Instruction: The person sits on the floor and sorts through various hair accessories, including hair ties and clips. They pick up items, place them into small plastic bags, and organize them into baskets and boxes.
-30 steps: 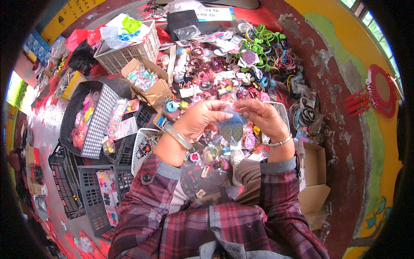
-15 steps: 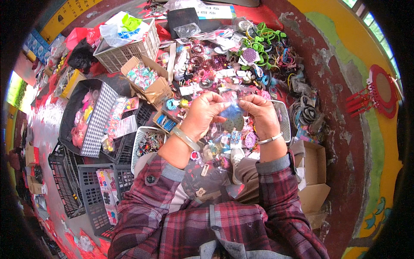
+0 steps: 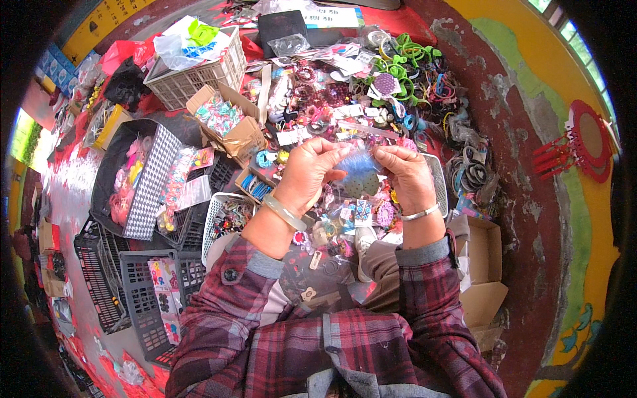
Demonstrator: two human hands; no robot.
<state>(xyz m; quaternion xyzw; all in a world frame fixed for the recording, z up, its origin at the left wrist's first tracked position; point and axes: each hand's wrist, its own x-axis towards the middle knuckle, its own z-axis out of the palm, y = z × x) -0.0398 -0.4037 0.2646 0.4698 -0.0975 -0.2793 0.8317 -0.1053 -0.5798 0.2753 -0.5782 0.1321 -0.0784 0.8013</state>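
In front of me my left hand [image 3: 304,174] pinches one upper corner of a small see-through plastic bag [image 3: 359,159] with a blue sheen. The opposite corner is pinched by my right hand [image 3: 413,180], so the bag hangs between the two. A dark, dotted, rounded shape [image 3: 365,184] shows at its lower part; I cannot tell whether it is inside or behind. Below lie a blue-and-white patterned card [image 3: 362,211] and a purple round hair tie [image 3: 385,214]. A white basket of small trinkets [image 3: 229,222] stands by my left wrist.
Heaped hair accessories spread ahead, with green headbands [image 3: 406,66] at the far right. Left are an opened carton [image 3: 229,126], a crate [image 3: 199,79], a houndstooth-edged box [image 3: 142,192] and a dark plastic basket [image 3: 142,292]. An open cardboard box [image 3: 488,259] sits right, near the wall [image 3: 511,166].
My hands have drawn slightly apart. The upper edge of the bag is spread wider between them, and more of its blue sheen shows.
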